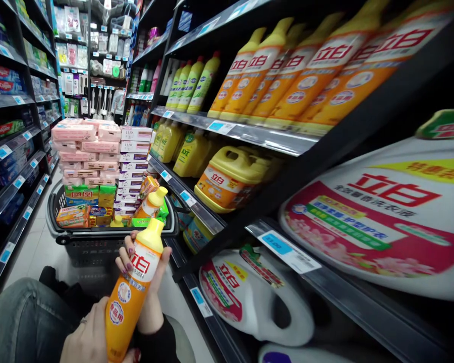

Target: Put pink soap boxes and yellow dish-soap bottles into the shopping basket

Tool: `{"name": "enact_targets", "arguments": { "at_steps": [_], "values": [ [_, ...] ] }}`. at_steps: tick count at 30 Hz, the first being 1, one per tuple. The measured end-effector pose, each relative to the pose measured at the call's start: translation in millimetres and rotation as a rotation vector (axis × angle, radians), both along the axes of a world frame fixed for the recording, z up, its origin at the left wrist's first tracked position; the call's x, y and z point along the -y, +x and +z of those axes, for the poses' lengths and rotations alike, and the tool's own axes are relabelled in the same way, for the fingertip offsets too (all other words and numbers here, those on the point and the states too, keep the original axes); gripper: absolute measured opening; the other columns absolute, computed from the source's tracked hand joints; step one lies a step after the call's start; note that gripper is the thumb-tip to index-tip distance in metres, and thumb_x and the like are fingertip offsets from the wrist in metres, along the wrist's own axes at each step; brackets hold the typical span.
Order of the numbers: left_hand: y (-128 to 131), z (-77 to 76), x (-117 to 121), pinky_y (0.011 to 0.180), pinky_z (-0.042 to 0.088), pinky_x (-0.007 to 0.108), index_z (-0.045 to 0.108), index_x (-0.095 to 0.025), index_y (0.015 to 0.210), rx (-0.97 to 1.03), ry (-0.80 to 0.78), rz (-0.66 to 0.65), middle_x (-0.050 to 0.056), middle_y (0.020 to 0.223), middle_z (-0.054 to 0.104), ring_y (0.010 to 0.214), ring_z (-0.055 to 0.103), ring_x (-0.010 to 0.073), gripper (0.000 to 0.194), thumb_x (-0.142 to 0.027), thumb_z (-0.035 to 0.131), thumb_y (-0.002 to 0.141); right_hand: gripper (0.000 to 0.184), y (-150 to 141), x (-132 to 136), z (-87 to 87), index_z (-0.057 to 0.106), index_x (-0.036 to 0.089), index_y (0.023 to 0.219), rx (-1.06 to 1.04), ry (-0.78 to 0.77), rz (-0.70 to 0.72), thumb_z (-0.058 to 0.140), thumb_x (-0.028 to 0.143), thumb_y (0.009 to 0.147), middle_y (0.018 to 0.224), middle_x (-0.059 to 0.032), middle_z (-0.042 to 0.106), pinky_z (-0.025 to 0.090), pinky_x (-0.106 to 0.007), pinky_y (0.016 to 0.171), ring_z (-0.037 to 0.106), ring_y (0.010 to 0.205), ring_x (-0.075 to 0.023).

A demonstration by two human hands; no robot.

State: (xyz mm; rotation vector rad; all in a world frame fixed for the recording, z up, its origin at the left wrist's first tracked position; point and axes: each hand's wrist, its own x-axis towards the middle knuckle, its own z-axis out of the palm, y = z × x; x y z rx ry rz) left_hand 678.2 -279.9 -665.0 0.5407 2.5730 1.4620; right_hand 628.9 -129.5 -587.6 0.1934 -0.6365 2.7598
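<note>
An orange bottle of dish soap (pixel 126 297) with a yellow cap is tilted in front of me, its white and orange label facing up. My left hand (pixel 87 330) is closed round the lower part of the bottle. Near the neck, the fingers of my right hand (pixel 157 287) wrap round from behind. Just beyond stands a black and grey shopping basket (pixel 98 247). Inside it are stacked pink packs (pixel 85 146), a column of LUX boxes (pixel 132 171), orange and green packets (pixel 73 216) and another orange dish soap bottle (pixel 151 201).
On the right shelf are rows of dish soap bottles (pixel 265 70), yellow jugs (pixel 227 176) and large white detergent bottles (pixel 382 217). Toothpaste boxes (pixel 3 128) fill the left shelf (pixel 7 161). My bent knee (pixel 18 317) is at the lower left, above the pale floor (pixel 34 247).
</note>
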Motion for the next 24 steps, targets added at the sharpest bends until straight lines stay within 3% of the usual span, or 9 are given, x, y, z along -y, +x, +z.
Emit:
{"name": "enact_targets", "arguments": {
  "at_steps": [2, 4, 6, 8, 11, 14, 20, 24],
  "values": [
    [-11, 2.2, 6, 0.069, 0.046, 0.031, 0.058, -0.023, 0.114, 0.236, 0.135, -0.241, 0.010, 0.095, 0.071, 0.082, 0.066, 0.0314, 0.068, -0.051, 0.079, 0.056, 0.054, 1, 1, 2.2, 0.061, 0.017, 0.085, 0.016, -0.051, 0.016, 0.065, 0.067, 0.065, 0.061, 0.0044, 0.053, 0.034, -0.017, 0.036, 0.041, 0.039, -0.0054],
    [-19, 3.1, 9, 0.069, 0.048, 0.030, 0.059, -0.020, 0.114, 0.544, 0.383, -0.526, 0.009, 0.091, 0.071, 0.081, 0.066, 0.0280, 0.070, -0.062, 0.071, 0.060, 0.048, 1, 4, 5.0, 0.060, 0.016, 0.086, 0.059, -0.139, 0.051, 0.067, 0.060, 0.068, 0.062, 0.0036, 0.055, 0.037, -0.016, 0.039, 0.044, 0.041, -0.0051],
    [-22, 6.7, 10, 0.077, 0.049, 0.034, 0.063, -0.016, 0.110, 0.829, 0.593, -0.678, 0.011, 0.096, 0.071, 0.089, 0.065, 0.0291, 0.073, -0.070, 0.065, 0.061, 0.041, 2, 7, 8.4, 0.059, 0.016, 0.088, 0.110, -0.236, 0.089, 0.067, 0.053, 0.072, 0.063, 0.0026, 0.056, 0.041, -0.015, 0.044, 0.048, 0.046, -0.0054],
    [-19, 16.4, 9, 0.088, 0.047, 0.040, 0.068, -0.015, 0.103, 1.039, 0.712, -0.619, 0.012, 0.100, 0.071, 0.099, 0.063, 0.0318, 0.068, -0.067, 0.070, 0.058, 0.037, 2, 11, 12.1, 0.058, 0.017, 0.089, 0.155, -0.323, 0.126, 0.066, 0.050, 0.075, 0.064, 0.0023, 0.057, 0.044, -0.015, 0.047, 0.052, 0.049, -0.0059],
    [-12, 39.1, 10, 0.097, 0.044, 0.044, 0.071, -0.015, 0.094, 1.187, 0.807, -0.430, 0.012, 0.102, 0.072, 0.107, 0.061, 0.0342, 0.055, -0.057, 0.076, 0.059, 0.035, 1, 16, 18.2, 0.058, 0.018, 0.090, 0.203, -0.412, 0.127, 0.064, 0.049, 0.077, 0.065, 0.0027, 0.057, 0.046, -0.014, 0.049, 0.052, 0.051, -0.0057],
    [-13, 56.7, 12, 0.091, 0.047, 0.045, 0.068, -0.011, 0.099, 1.234, 0.806, -0.435, 0.015, 0.096, 0.072, 0.101, 0.064, 0.0341, 0.059, -0.057, 0.074, 0.062, 0.037, -2, 17, 24.3, 0.058, 0.019, 0.092, 0.223, -0.403, 0.080, 0.065, 0.051, 0.076, 0.066, 0.0033, 0.058, 0.046, -0.013, 0.049, 0.050, 0.050, -0.0051],
    [-23, 54.2, 18, 0.084, 0.051, 0.043, 0.065, -0.012, 0.108, 1.115, 0.726, -0.586, 0.013, 0.093, 0.073, 0.096, 0.066, 0.0326, 0.064, -0.058, 0.073, 0.064, 0.044, 0, 15, 36.6, 0.058, 0.018, 0.088, 0.197, -0.206, 0.002, 0.061, 0.059, 0.075, 0.062, 0.0031, 0.057, 0.044, -0.015, 0.044, 0.048, 0.045, -0.0056],
    [-20, 51.8, 22, 0.086, 0.051, 0.045, 0.058, -0.015, 0.115, 1.059, 0.713, -0.613, 0.010, 0.111, 0.065, 0.098, 0.063, 0.0241, 0.043, -0.045, 0.059, 0.084, 0.052, 11, 19, 41.7, 0.057, 0.018, 0.087, 0.079, -0.019, 0.015, 0.059, 0.067, 0.070, 0.059, 0.0028, 0.056, 0.041, -0.018, 0.038, 0.046, 0.038, -0.0064]
  ]
}}
